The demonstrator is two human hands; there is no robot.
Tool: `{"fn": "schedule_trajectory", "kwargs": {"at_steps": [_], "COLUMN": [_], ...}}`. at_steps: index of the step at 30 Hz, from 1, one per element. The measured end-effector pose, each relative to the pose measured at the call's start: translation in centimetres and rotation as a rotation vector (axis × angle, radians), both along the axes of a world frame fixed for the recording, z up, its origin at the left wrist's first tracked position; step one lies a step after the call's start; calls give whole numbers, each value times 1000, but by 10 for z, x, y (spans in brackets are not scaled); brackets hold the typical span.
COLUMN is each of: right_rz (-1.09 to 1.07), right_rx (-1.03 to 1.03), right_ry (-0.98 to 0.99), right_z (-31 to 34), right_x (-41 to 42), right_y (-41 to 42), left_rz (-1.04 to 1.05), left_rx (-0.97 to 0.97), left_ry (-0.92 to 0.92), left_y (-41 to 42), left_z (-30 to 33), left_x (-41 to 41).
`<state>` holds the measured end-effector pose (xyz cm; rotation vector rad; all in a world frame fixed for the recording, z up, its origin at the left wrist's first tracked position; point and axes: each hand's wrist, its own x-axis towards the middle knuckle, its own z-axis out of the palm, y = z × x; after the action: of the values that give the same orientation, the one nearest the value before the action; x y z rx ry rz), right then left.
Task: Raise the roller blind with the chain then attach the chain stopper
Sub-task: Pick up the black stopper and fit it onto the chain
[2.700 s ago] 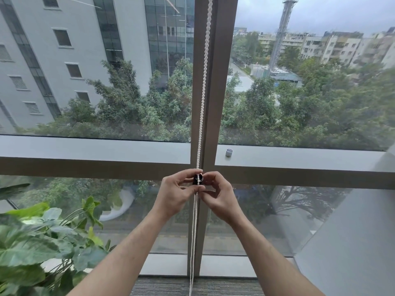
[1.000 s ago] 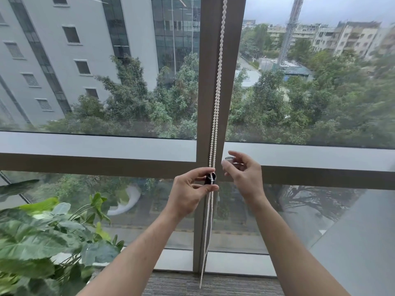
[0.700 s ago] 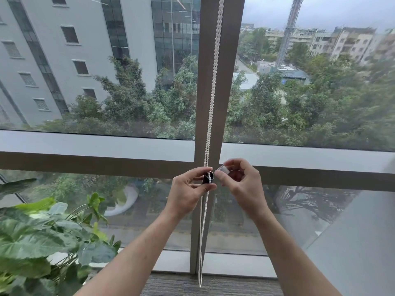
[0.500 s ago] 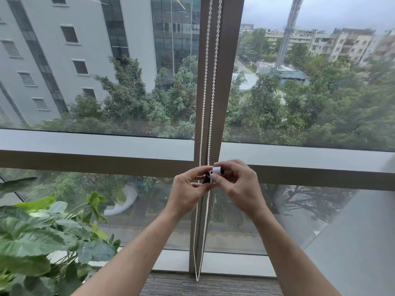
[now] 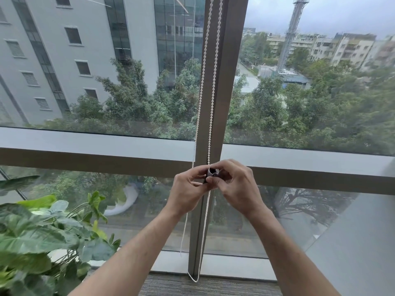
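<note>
A white bead chain (image 5: pixel 205 82) hangs in two strands down the brown window mullion (image 5: pixel 224 82) and loops just above the carpet. A small dark chain stopper (image 5: pixel 212 173) sits on the right strand at the height of the horizontal frame bar. My left hand (image 5: pixel 188 189) pinches the stopper and chain from the left. My right hand (image 5: pixel 237 186) pinches the stopper from the right, fingertips meeting the left hand's. Most of the stopper is hidden by my fingers. The roller blind itself is out of view above.
A leafy green plant (image 5: pixel 38 238) stands at the lower left, close to my left forearm. A horizontal window ledge (image 5: pixel 85 144) runs across at hand height. Grey carpet (image 5: pixel 171 285) lies below, and a frosted wall panel (image 5: pixel 352 242) sits at the lower right.
My right hand left the chain, picked a small piece off the ledge at the right, and brought it back to the stopper. The chain's two strands have separated. My left hand stayed put.
</note>
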<state>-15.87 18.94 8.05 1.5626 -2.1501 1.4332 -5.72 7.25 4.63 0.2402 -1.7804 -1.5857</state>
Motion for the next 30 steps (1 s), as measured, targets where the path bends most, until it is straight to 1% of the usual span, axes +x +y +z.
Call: {"fn": "schedule_trajectory", "kwargs": {"at_steps": [4, 10, 14, 18, 23, 30], "right_rz": [35, 113, 173, 255, 223, 278], "right_rx": [-8, 66, 86, 82, 86, 108], "right_ry": [-5, -113, -173, -181, -141, -256], "right_z": [-3, -10, -14, -15, -19, -23], "right_x": [-4, -6, -10, -8, -7, -5], "right_y": [0, 4, 7, 9, 5, 1], "left_rz": [8, 15, -38, -83, -124, -190], "left_rx": [-31, -31, 32, 112, 161, 259], "left_ry": [-12, -29, -28, 21, 9, 22], "left_y": [-2, -5, -4, -4, -2, 1], "left_z": [1, 3, 6, 8, 11, 14], "left_x": [0, 0, 1, 2, 5, 9]}}
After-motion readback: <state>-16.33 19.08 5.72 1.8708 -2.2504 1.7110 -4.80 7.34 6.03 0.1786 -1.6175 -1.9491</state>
